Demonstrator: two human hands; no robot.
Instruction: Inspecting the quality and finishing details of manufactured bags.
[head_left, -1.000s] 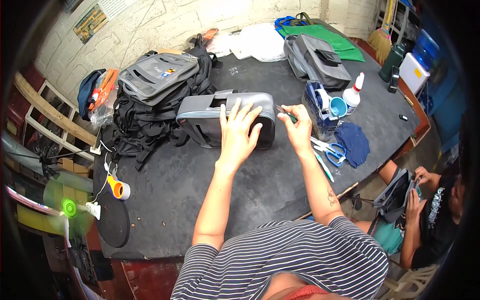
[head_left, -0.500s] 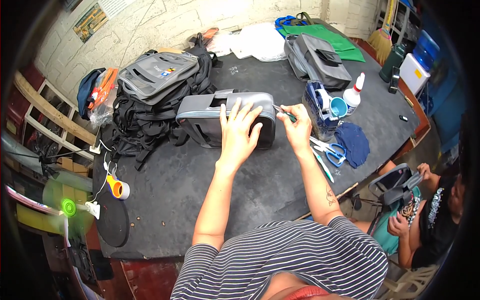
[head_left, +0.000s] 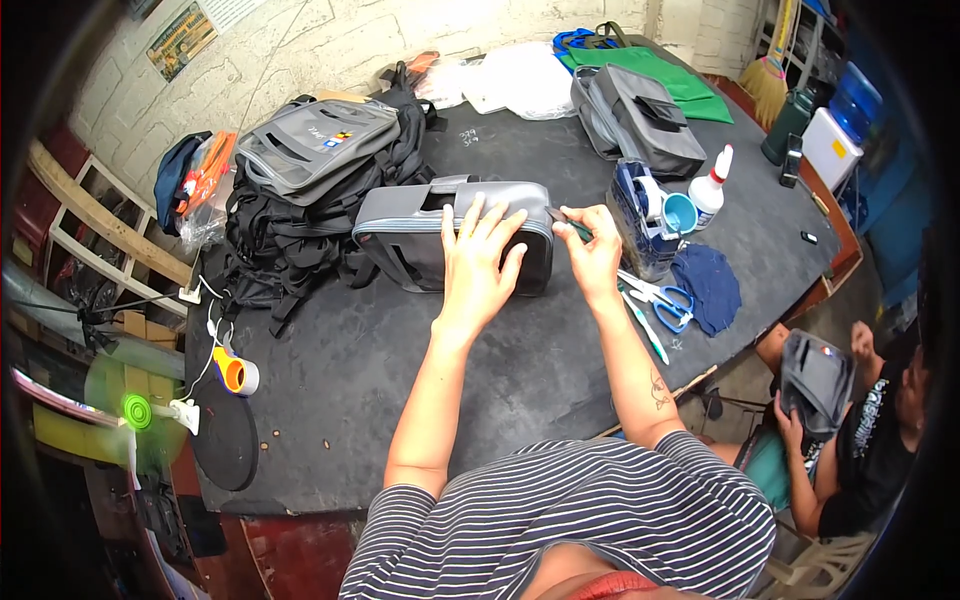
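A grey bag with a zipper stands on its side on the black table in front of me. My left hand lies on its upper edge with fingers spread, pressing on the bag. At the bag's right end, my right hand pinches a small green-handled tool with a pointed metal tip. The tip meets the bag's edge near the zipper; the fingers hide most of the handle.
Grey and black backpacks are piled left. Another grey bag lies at the back right. Nearby stand a blue container, a white bottle, scissors and navy cloth. A seated person holds a grey bag at right.
My right hand has shifted slightly, and the tool's tip has turned a little at the bag's edge. The seated person has raised and turned the bag they hold.
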